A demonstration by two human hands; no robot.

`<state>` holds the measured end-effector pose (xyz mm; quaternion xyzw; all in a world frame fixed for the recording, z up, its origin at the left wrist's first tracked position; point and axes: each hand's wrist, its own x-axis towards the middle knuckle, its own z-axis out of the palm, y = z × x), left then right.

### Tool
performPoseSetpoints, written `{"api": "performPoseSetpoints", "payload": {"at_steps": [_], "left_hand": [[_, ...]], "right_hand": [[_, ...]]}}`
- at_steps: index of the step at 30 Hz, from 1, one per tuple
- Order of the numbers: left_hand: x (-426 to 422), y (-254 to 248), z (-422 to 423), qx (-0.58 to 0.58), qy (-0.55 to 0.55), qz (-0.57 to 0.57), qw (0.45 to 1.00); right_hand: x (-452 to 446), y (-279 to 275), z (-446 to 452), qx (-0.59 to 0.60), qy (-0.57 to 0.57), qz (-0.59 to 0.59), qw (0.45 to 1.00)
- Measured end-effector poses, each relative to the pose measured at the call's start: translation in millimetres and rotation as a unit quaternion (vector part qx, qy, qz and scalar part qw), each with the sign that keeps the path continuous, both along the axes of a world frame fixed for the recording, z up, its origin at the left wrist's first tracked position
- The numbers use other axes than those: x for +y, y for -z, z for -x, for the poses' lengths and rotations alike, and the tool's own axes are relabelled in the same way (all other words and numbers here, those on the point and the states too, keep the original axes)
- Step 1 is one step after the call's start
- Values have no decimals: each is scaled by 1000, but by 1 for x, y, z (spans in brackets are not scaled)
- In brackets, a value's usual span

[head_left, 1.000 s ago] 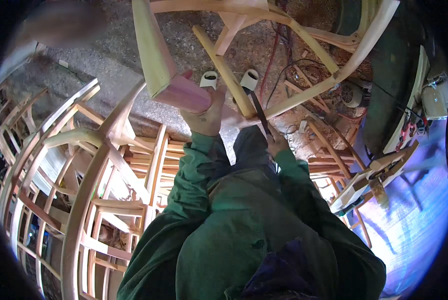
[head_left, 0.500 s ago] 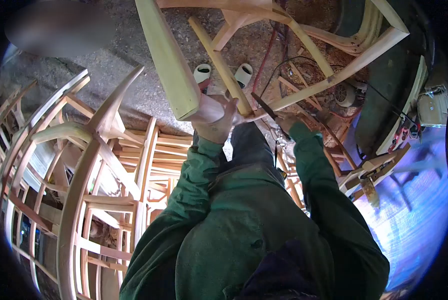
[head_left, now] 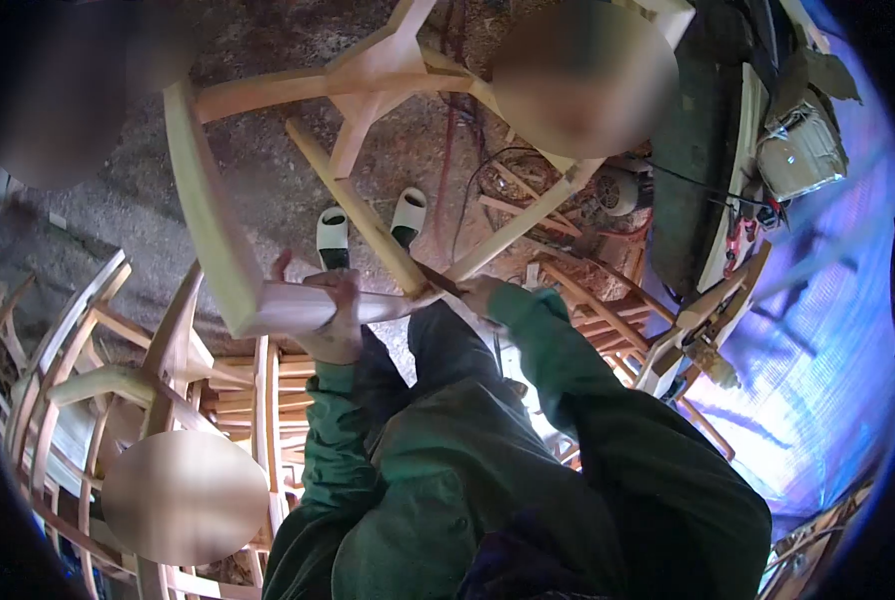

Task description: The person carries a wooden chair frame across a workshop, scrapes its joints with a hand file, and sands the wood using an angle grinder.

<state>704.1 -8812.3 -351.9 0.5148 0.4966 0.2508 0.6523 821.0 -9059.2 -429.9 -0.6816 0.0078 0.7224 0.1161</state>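
A pale wooden chair frame [head_left: 208,205] lies tilted in front of my body, over my knees. My left hand [head_left: 336,328] is wrapped round its near rail, close to the thick corner on the left. My right hand [head_left: 480,297] is closed on a dark, flat file [head_left: 440,279]. The file lies against the joint where a round stretcher [head_left: 353,205] and another rail [head_left: 518,230] meet. Much of its handle is hidden by my fingers and the green sleeve.
Several unfinished chair frames [head_left: 173,330] stand at the left, with stacked wooden parts [head_left: 238,405] behind my left arm. Wood offcuts [head_left: 538,210], a cable [head_left: 478,190] and a motor [head_left: 623,192] lie on the floor. Blue sheeting [head_left: 818,350] covers the right side.
The view has shifted, and the chair frame with both hands now appears farther left and lower. The file has gone from sticking up beyond the joint to lying across it.
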Motion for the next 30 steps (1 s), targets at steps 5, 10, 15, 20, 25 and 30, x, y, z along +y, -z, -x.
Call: {"api": "performPoseSetpoints", "payload": {"at_steps": [5,10,15,20,25,30], "left_hand": [[24,-25,-22,7,-17,10,1000],[48,-15,-24,9,-21,-42,999],[88,24,-23,17,-83,37,996],[111,-1,-47,12,-107,-44,993],[109,-6,-47,-28,-107,-87,990],[108,-19,-55,-46,-116,-79,989]], "right_hand": [[8,-13,15,-28,119,-37,992],[42,-8,6,-98,-41,-78,991],[-41,-42,-12,-159,96,-210,960],[-32,-146,-42,-219,48,-198,954],[-18,-144,-9,-80,81,-202,973],[9,-143,17,-66,35,-125,989]]}}
